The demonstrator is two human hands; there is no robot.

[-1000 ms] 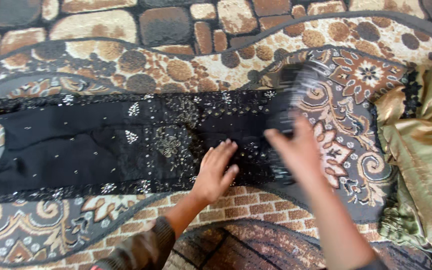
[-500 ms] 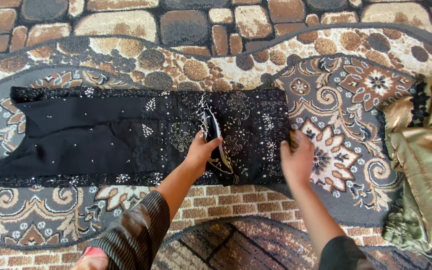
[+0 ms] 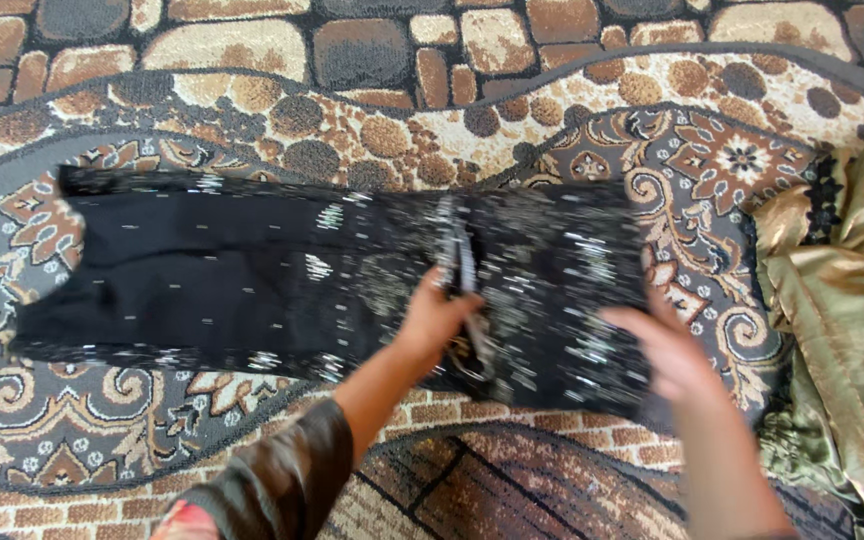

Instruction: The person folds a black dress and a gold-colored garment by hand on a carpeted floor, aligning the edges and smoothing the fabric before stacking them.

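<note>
Since half a second ago your whole view has slid right and gone blurry, and the black garment now sits a bit further right in frame, with its folded right end bunched up thicker. Your left hand is pinched shut on the raised fold edge in the middle of the cloth, and your right hand has come off the carpet onto the folded end, lying flat with fingers spread, not gripping anything as far as I can tell.

The garment lies stretched out lengthwise on the patterned carpet, left part flat and single-layered, right part doubled over.

What could go wrong, in my opinion: that fabric looks thin and slippery, so if your flat hand slides, the top layer could skew and the fold end up crooked. The sequins and beadwork look like they'd snag on each other or on the carpet pile if you drag it rather than lift. Pinching only one spot could also let the far edge sag.

Texture-wise, it's soft black cloth with sparkly silver and gold embroidery, dense toward the right and sparse on the left. The carpet is a short-pile one with pebble, brick and floral prints. A shiny, crumpled gold cloth with black lace trim sits off to the right, well apart from the fold.
</note>
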